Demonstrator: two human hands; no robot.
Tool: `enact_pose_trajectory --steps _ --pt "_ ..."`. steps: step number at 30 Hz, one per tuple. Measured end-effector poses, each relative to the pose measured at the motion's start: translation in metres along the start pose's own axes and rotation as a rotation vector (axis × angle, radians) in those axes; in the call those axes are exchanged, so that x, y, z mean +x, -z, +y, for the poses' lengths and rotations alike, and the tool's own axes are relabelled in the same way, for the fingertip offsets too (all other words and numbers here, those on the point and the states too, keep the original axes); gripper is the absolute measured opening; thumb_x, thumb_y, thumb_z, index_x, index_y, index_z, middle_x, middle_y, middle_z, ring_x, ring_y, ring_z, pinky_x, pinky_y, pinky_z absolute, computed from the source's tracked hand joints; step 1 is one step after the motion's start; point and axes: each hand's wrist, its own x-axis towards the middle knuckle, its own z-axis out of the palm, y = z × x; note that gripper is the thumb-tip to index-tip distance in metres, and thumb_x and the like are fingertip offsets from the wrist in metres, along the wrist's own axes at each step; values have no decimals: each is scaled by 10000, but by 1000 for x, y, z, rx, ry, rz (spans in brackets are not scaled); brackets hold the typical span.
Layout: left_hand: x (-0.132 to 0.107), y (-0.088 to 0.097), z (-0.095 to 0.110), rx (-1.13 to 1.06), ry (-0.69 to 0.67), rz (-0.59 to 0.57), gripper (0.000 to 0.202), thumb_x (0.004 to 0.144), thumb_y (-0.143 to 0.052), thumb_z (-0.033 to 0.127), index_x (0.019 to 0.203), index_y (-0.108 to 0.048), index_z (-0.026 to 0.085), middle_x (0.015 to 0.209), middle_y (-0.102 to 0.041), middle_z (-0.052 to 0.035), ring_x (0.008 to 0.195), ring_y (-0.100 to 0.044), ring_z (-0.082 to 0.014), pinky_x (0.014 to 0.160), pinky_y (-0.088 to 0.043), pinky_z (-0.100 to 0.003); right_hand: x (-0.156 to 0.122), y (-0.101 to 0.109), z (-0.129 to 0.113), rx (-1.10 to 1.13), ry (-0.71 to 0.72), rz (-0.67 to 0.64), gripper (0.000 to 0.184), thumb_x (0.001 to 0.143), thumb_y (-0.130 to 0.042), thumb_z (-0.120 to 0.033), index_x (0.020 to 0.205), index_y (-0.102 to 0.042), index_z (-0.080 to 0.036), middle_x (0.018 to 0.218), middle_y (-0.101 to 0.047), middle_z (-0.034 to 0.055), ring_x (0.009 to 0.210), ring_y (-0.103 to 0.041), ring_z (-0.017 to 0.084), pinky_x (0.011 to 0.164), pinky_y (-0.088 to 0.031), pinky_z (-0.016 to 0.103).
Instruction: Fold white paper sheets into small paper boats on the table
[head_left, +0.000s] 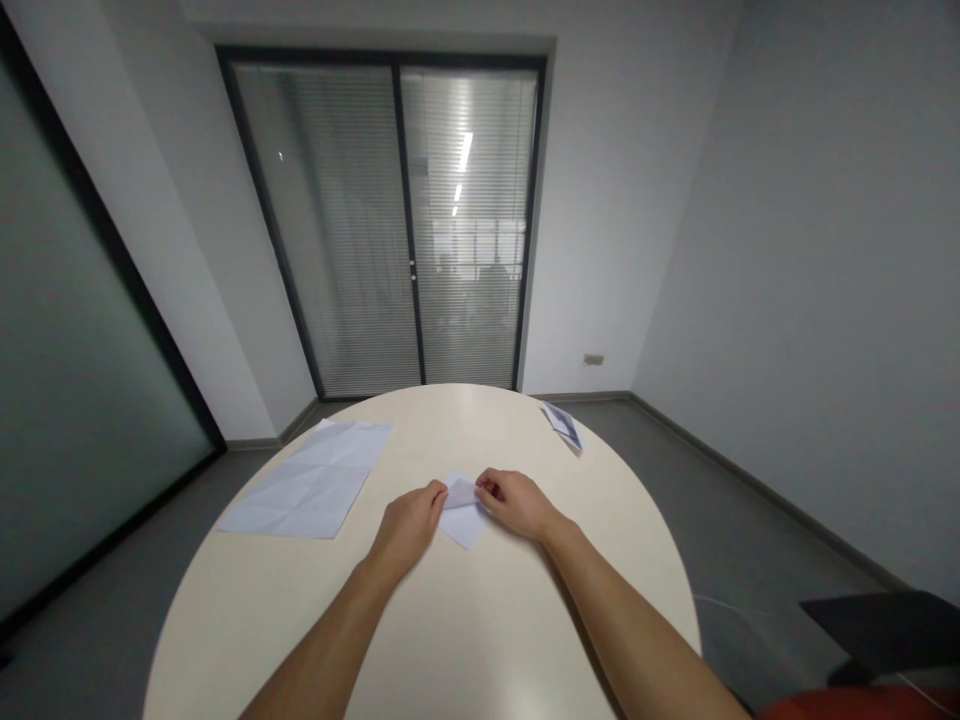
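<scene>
A small folded sheet of white paper (pixel 462 522) lies near the middle of the round table, with a flap raised across it. My left hand (pixel 411 525) pinches the paper's left edge between thumb and fingers. On the opposite side, my right hand (pixel 516 502) grips the right edge with its fingers curled in. Part of each edge is hidden behind the fingertips.
A larger creased white sheet (pixel 311 485) lies flat at the table's left. Near the far right rim rests a folded printed paper (pixel 562 426). The cream table (pixel 450 640) is round. A black chair part (pixel 885 630) stands at the lower right.
</scene>
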Motion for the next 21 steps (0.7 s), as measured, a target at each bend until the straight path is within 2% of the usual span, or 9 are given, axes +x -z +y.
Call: enact_pose_trajectory --steps 5,12,16,21 --pt "0 -3 -3 -112 -35 77 253 1029 -417 292 1032 -665 247 956 -765 -29 865 -705 -189 726 -415 -263 0 -2 1 -32 20 14 243 991 -494 -344 1045 -689 -210 873 -733 45 764 -624 168 681 -364 262" --pt "1 -10 -6 -257 -21 104 204 980 -499 255 1031 -694 225 970 -767 -31 847 -694 -174 730 -448 -259 0 -4 3 -40 32 13 277 1004 -474 -329 1137 -690 -216 998 -752 70 873 -660 189 748 -404 271" --pt "2 -14 -6 -251 -16 101 214 970 -505 237 1070 -691 202 1009 -753 -48 879 -677 -181 769 -462 -272 0 -5 4 -33 34 6 308 984 -490 -310 1193 -695 -211 1058 -755 81 923 -669 198 803 -428 277" --pt "2 -17 -8 -179 -22 114 249 971 -498 211 1145 -673 184 1090 -728 -75 1035 -633 -217 906 -463 -318 1 -6 5 -25 19 2 337 954 -517 -285 1226 -699 -205 1117 -748 84 971 -667 204 852 -444 282"
